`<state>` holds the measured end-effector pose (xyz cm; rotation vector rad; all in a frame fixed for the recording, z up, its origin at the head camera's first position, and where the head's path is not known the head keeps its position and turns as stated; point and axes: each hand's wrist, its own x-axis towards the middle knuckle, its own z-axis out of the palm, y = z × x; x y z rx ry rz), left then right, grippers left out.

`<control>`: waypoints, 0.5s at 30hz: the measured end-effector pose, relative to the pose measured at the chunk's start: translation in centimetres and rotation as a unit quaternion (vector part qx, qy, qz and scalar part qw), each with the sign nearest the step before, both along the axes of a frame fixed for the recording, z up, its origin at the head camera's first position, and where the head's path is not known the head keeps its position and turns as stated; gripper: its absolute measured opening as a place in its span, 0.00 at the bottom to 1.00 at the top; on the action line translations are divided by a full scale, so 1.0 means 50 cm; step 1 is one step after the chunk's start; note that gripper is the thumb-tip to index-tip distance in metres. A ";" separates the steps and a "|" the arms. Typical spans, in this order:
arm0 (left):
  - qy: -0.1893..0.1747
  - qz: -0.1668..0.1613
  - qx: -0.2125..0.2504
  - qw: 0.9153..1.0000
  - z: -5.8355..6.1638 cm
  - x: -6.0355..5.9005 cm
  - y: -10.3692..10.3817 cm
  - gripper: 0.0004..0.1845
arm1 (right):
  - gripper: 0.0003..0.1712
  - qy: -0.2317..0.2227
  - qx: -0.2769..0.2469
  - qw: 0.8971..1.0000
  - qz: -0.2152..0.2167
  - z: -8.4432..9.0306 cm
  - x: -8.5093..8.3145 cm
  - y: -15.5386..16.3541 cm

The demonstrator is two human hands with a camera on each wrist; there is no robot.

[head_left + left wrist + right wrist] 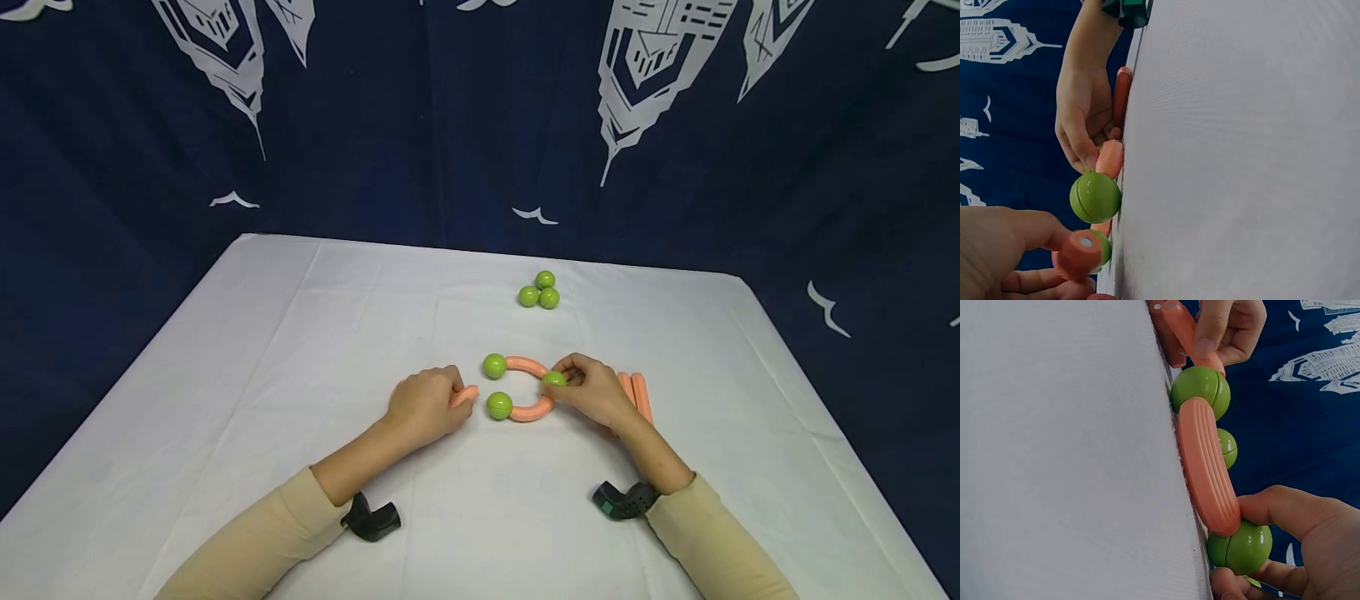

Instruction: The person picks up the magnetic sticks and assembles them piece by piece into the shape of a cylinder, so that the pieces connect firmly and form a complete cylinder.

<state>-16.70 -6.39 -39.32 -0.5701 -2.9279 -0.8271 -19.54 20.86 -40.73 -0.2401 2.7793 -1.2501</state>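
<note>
**Two hands at an open ring of orange curves and green balls**

The right hand (596, 392) pinches a green ball (554, 379) between thumb and fingertips, at the point where two curved orange pieces meet; the grip looks placed to steady that joint, so the half-built shape does not slide on the cloth. The left hand (426, 404) is curled around a loose orange piece (465, 396), its free end aimed at the gap on the open side (the left wrist view shows a small silvery disc in that end face, perhaps a magnet).

The half ring (528, 390) lies flat on the white table (262, 350), near its middle, between the two hands. It is a C of two ribbed, salmon-orange arcs, one running from the upper ball (494, 366) to the pinched ball, the other from there to the lower ball (499, 406). The balls are glossy lime green, each with a seam round its middle.

Just behind the right hand lie spare orange sticks (636, 393), side by side. Farther back, well apart, three green balls (539, 291) sit touching in a cluster. A dark blue cloth (450, 125) with white prints hangs behind the table.
</note>
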 end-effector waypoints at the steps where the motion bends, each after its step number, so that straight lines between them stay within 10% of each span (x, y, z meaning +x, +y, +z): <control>1: -0.010 0.003 0.015 1.000 0.002 -0.001 0.000 0.10 | 0.20 -0.001 0.000 1.000 0.000 0.000 0.000 0.001; 15: -0.068 0.014 0.073 0.995 0.016 -0.041 0.026 0.15 | 0.20 -0.001 -0.002 1.000 -0.001 0.000 -0.001 0.000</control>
